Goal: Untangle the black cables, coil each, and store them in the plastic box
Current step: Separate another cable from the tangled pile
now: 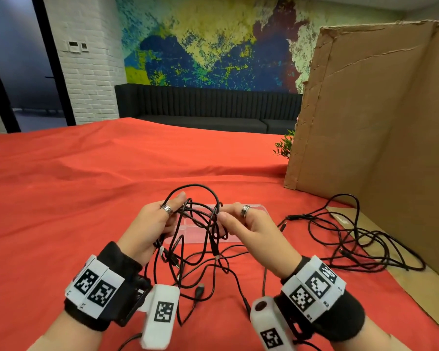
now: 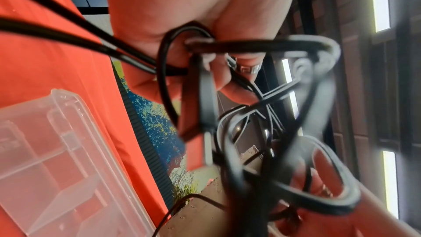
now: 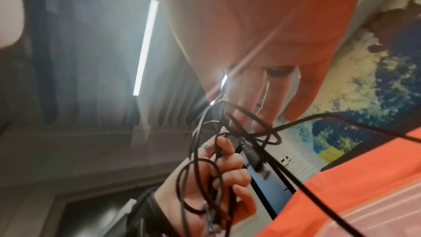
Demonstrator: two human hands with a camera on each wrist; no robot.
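While both hands work the knot, these lines run left to right.
Left hand: grip curled round a bunch of loops, lifted off the red tabletop.
Cables: thin, light, limp; judged to snag if tugged, so take a free plug end and feed it back.
Box: clear, behind the hands, no cable in it.
Right hand: grip pinching one strand.
Second tangle: far right, by the cardboard.

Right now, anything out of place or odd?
Second cable heap sprawls half off the red cloth onto the cardboard. Plastic box holds nothing. Both hands grip the knotted bundle above it.
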